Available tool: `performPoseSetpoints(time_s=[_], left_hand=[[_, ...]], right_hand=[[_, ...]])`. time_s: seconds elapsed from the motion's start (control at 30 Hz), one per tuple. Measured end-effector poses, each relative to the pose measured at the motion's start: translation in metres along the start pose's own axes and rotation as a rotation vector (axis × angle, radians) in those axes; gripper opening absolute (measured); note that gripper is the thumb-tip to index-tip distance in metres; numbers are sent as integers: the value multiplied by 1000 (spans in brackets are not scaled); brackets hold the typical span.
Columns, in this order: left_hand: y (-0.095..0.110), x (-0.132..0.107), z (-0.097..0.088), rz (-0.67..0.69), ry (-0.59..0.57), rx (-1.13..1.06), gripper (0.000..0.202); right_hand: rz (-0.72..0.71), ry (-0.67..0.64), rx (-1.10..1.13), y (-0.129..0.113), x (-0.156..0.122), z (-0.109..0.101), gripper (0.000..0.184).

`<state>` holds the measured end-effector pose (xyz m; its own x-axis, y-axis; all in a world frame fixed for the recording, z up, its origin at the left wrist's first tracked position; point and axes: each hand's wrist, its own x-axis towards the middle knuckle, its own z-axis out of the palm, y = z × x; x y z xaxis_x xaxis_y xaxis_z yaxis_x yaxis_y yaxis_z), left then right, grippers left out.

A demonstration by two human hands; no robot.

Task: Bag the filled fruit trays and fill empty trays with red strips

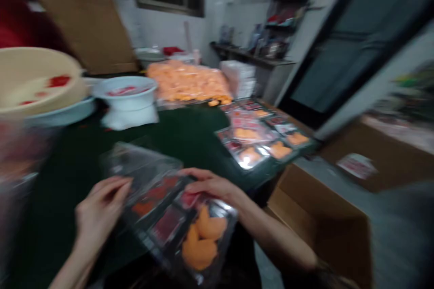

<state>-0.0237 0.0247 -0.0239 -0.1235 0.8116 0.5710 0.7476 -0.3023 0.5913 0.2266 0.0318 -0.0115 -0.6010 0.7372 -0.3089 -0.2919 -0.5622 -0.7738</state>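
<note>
Holding a clear plastic pack [169,216] of orange pieces [200,239] above the dark green table [169,140], the right hand [212,187] clasps its upper edge — the left hand [100,212] sits open, fingertips at its rim — with more filled packs [261,137] farther along the table and an open cardboard box [322,221] to the right.

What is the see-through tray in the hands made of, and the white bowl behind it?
The tray looks like thin clear plastic: it's shiny, and orange pieces show through it. The white bowl looks like smooth plastic, but the blur makes that hard to tell.
</note>
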Motion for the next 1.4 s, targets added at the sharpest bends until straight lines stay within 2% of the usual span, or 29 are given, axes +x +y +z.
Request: performPoseSetpoints(time_s=[0.07, 0.13, 0.23, 0.33, 0.5, 0.63, 0.77, 0.87, 1.0, 1.17, 1.23, 1.33, 1.4], left_hand=[[-10, -5, -1, -141, -32, -62, 31], [-14, -7, -2, -228, -159, -236, 26], [-12, -9, -3, -195, -316, -354, 27], [-8, -11, -8, -93, -398, -303, 34], [-14, -12, -6, 27, -371, -180, 30], [-17, -12, -3, 128, -420, -132, 44], [-13, -11, -2, 172, -351, 46, 23], [-9, -9, -1, 179, -333, 92, 21], [-7, -7, -3, 226, -404, 26, 34], [-2, -6, -7, 293, -592, 79, 62], [1, -6, -7, 269, -573, 99, 55], [4, -7, -5, 229, -479, 146, 29], [5, -9, -4, 227, -423, 193, 21]], right_hand=[[-19, 10, 21, 4, -1, 0, 56], [13, -19, 37, 7, 1, -4, 54], [95, -32, 42, 8, 2, -7, 53], [135, -38, 33, 6, 0, -5, 52], [176, -34, -13, 1, 0, -1, 58], [192, -32, -9, 1, 0, -3, 57], [189, -40, 6, 4, 0, -4, 58], [194, -50, 5, 5, 0, -1, 59], [169, -80, 18, 3, -3, 2, 59], [176, -101, -1, 2, -3, -3, 58], [180, -119, -6, 3, -3, -4, 60], [183, -152, -2, 5, -2, -2, 61], [193, -157, -15, 5, -3, -1, 61]])
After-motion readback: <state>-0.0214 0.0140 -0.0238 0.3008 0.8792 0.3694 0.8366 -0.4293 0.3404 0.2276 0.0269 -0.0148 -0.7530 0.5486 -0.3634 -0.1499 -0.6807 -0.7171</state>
